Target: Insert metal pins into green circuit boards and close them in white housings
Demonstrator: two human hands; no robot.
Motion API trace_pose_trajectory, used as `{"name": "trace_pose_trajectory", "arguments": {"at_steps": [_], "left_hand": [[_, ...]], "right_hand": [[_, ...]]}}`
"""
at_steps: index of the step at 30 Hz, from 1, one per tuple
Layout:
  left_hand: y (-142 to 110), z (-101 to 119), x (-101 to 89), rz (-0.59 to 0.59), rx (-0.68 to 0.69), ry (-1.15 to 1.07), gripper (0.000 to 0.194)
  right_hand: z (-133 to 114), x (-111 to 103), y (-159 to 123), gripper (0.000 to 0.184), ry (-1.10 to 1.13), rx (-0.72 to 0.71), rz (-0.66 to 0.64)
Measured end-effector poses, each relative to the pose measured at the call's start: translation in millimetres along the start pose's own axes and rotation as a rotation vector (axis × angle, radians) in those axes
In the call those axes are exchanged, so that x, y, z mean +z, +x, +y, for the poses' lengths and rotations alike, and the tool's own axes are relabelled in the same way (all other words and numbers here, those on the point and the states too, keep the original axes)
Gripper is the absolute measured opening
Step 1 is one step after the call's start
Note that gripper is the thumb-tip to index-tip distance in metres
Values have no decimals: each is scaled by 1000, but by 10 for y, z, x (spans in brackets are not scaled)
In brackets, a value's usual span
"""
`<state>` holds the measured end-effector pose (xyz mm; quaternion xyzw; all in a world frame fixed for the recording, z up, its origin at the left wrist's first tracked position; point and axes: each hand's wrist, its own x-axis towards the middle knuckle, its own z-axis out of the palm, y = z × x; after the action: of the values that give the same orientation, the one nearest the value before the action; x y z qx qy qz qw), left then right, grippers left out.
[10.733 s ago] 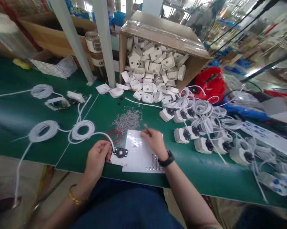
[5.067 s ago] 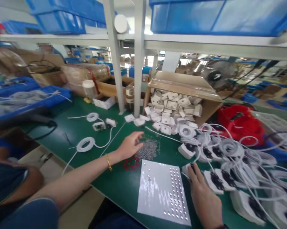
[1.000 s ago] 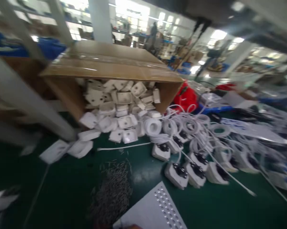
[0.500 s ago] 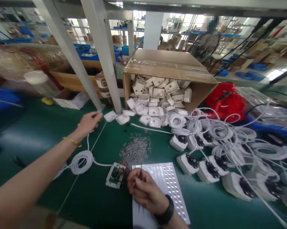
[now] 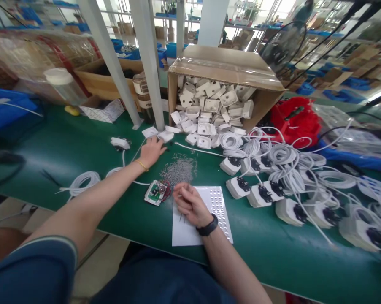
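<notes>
1. Since the previous frame, the left hand [image 5: 152, 150] had swung rightward to the loose white covers [image 5: 166, 136]. It lay palm down, fingers half spread; whether it gripped a cover could not be told.
2. The green bench [image 5: 139, 226] bore everything, and a cardboard box [image 5: 225, 63] lay open toward the person, presumably so its white shells [image 5: 212, 105] stayed within reach.
3. Over the white sheet [image 5: 187, 234], the right hand [image 5: 190, 204] was curled nearly closed around a slim dark tool [image 5: 180, 218], probably tucked there to free the fingertips.
4. The housing [image 5: 155, 193] sat between the hands, left of the sheet, open face up, perhaps to expose its board. Its long axis seemed to run away from the person, far end leaning right; the cable [image 5: 141, 183] left leftward, red wires [image 5: 167, 192] rightward.
5. Tiny screws [image 5: 179, 170] lay heaped beyond it.
</notes>
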<state>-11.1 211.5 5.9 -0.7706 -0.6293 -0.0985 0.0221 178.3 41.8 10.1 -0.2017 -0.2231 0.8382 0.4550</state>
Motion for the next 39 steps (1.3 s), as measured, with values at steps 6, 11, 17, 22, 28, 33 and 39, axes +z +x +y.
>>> {"name": "trace_pose_trajectory", "arguments": {"at_steps": [6,11,17,22,28,33,39], "left_hand": [[-36,7,-95,52,-5,-20,43],[23,-59,-186,70,-17,-94,43],[92,-61,-280,105,2,-207,35],[-159,-144,-613,86,37,-322,44],[-1136,-228,-787,-261,341,-492,86],[-1524,-31,-447,-174,273,-518,70],[-1712,88,-501,34,162,-518,67]], "right_hand": [[10,-5,4,20,-13,-27,-13],[36,-32,10,23,-32,-25,2],[50,-10,4,22,-42,-39,-6],[0,15,-22,31,-152,-72,68],[-61,341,-1,29,-1112,-271,455],[100,586,320,36,-1660,-153,420],[198,630,345,11,-1505,-480,330]]}}
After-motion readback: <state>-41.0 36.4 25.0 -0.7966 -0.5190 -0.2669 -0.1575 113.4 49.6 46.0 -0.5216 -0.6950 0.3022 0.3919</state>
